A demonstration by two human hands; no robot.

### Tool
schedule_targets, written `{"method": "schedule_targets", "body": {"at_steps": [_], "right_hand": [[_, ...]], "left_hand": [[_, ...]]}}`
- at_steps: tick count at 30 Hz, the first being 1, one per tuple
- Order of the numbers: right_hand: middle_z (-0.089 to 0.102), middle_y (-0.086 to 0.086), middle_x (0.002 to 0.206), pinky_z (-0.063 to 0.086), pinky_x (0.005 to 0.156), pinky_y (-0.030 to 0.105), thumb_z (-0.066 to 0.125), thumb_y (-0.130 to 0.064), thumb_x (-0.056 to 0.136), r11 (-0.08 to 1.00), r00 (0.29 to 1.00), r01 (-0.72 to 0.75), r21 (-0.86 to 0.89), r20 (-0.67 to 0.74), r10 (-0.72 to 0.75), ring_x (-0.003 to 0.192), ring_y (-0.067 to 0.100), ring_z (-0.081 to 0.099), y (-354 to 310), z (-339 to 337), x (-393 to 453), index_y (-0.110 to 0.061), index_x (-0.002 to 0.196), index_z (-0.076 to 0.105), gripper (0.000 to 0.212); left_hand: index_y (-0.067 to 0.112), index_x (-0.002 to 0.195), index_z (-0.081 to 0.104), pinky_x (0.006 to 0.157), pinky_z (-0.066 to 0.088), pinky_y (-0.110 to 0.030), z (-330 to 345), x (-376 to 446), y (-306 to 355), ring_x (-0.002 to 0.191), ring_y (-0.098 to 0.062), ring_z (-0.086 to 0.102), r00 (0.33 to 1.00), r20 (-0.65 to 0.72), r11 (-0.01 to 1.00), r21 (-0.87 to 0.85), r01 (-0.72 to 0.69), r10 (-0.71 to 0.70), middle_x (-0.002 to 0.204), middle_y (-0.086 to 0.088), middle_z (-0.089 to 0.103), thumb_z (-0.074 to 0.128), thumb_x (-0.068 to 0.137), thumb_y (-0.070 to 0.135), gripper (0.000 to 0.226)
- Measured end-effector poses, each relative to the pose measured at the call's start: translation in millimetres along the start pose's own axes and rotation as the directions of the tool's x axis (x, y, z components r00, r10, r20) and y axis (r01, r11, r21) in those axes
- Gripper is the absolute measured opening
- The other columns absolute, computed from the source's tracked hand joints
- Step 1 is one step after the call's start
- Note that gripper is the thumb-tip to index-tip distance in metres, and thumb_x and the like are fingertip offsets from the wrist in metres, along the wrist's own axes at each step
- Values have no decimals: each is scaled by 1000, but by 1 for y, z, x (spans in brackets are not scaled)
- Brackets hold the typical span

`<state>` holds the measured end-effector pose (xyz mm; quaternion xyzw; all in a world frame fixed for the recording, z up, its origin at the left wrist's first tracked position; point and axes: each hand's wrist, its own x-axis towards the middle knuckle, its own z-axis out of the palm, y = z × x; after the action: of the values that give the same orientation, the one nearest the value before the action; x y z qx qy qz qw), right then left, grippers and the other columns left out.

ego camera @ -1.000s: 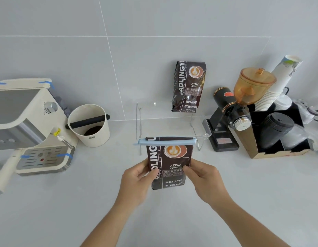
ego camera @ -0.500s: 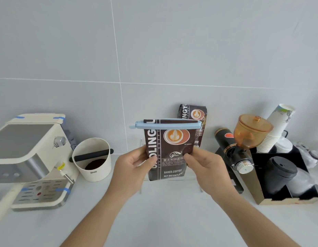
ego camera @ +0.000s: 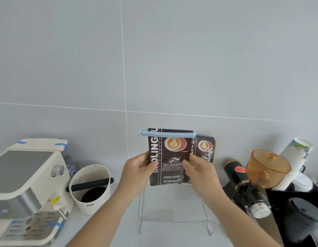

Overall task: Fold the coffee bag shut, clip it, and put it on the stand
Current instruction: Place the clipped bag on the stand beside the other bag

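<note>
I hold a dark brown coffee bag [ego camera: 169,157] upright with both hands. A light blue clip [ego camera: 166,133] runs across its folded top. My left hand [ego camera: 138,172] grips the bag's left edge and my right hand [ego camera: 201,172] grips its right edge. The bag's bottom is at the top surface of the clear acrylic stand [ego camera: 174,220], toward its back; I cannot tell if it touches. A second coffee bag [ego camera: 205,147] stands on the stand just behind and to the right, partly hidden.
A cream espresso machine [ego camera: 28,186] sits at the left, with a white knock box [ego camera: 91,189] beside it. A black grinder with an amber hopper [ego camera: 261,173], stacked paper cups [ego camera: 295,157] and a black organiser [ego camera: 301,216] crowd the right. The grey tiled wall is close behind.
Both hands have carried the clipped bag up off the counter and back toward the wall, over the stand. It now stands next to the second bag.
</note>
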<state>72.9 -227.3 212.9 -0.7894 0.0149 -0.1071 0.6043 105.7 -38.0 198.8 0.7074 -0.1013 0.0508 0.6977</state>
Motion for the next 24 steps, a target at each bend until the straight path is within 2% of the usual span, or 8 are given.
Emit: {"method": "schedule_targets", "body": {"at_steps": [5,8,11,15,17,19,22,24], "right_hand": [[80,-12,96,57,93,50,53,-14,98,995,995,-101,23,-7,101,94,14,75,26,9,21,-36,98,75,32],[81,-8,96,55,93,53,52,-15,97,989,989,-145,-12,-5,145,95,23,74,44,15,34,-41,97,74,34],[78,12,93,54,89,57,51,-14,98,985,985,-171,-34,0,171,92,39,69,58,21,48,-37,96,75,33],[80,-17,88,59,75,34,50,-14,99,978,979,-202,-40,-1,203,84,15,75,66,28,63,-37,103,73,32],[80,-15,87,55,67,30,51,-15,99,975,977,-213,-63,-7,213,77,13,72,70,31,70,-39,102,73,33],[80,-13,91,56,71,30,52,-15,98,974,981,-194,-115,-11,194,82,12,73,75,35,76,-40,105,72,33],[77,-16,99,52,69,15,54,-17,96,963,987,-160,-218,-13,161,88,-3,69,79,39,83,-41,116,67,34],[76,-17,103,53,77,19,55,-17,96,960,986,-168,-222,-24,167,94,-3,68,81,41,86,-40,120,65,35]], "left_hand": [[28,101,71,73,54,-11,5,22,-27,84,4,71,998,5,998,36,59,-59,84,25,77,59,88,-4,36],[24,104,70,71,52,-9,8,35,-47,82,6,71,995,-3,993,45,104,-104,81,27,76,59,88,-4,34],[31,99,70,75,54,-14,10,44,-64,86,2,72,991,-14,989,66,133,-132,85,26,77,59,88,-3,37],[25,105,72,78,55,-20,10,60,-80,89,-4,73,985,-39,983,68,172,-169,89,21,78,60,89,2,30],[31,98,73,83,57,-29,11,66,-86,91,-7,73,982,-52,979,85,184,-180,92,16,79,61,88,3,32],[34,94,73,86,58,-35,12,73,-92,91,-10,74,980,-55,975,103,195,-190,95,11,79,63,87,4,32],[30,101,73,89,58,-40,11,82,-100,93,-10,73,980,-53,973,119,198,-193,99,9,79,64,85,7,29],[27,108,71,92,56,-39,10,85,-103,97,-9,72,982,-31,975,118,188,-185,103,10,78,64,84,6,32]]}}
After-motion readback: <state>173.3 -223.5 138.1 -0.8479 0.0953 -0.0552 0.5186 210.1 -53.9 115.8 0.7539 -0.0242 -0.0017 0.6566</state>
